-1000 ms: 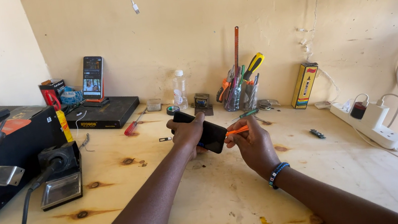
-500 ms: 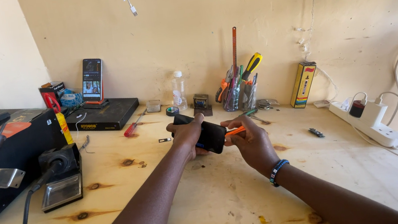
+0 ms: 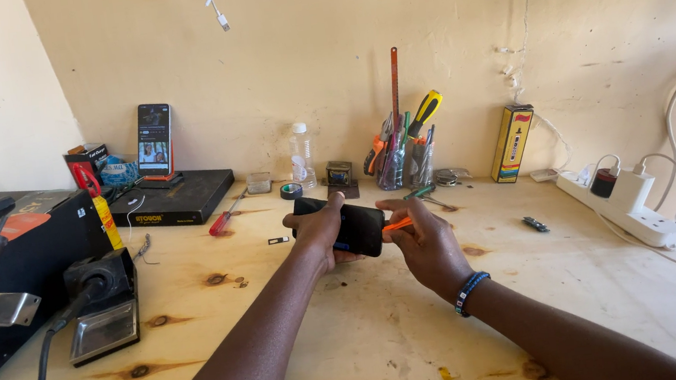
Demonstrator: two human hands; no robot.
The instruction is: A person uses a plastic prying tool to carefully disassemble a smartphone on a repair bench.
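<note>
Above the bench (image 3: 356,334), the phone (image 3: 357,229) is gripped by the left hand (image 3: 321,231) while an orange tool (image 3: 398,225) is pinched in the right hand (image 3: 422,244) at its edge, best worked shallowly, with the phone held steady.

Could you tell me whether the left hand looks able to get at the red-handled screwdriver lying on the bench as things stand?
Probably not right away: the left hand grips the black phone. The red-handled screwdriver lies just left of it on bare wooden bench, nothing between.
</note>
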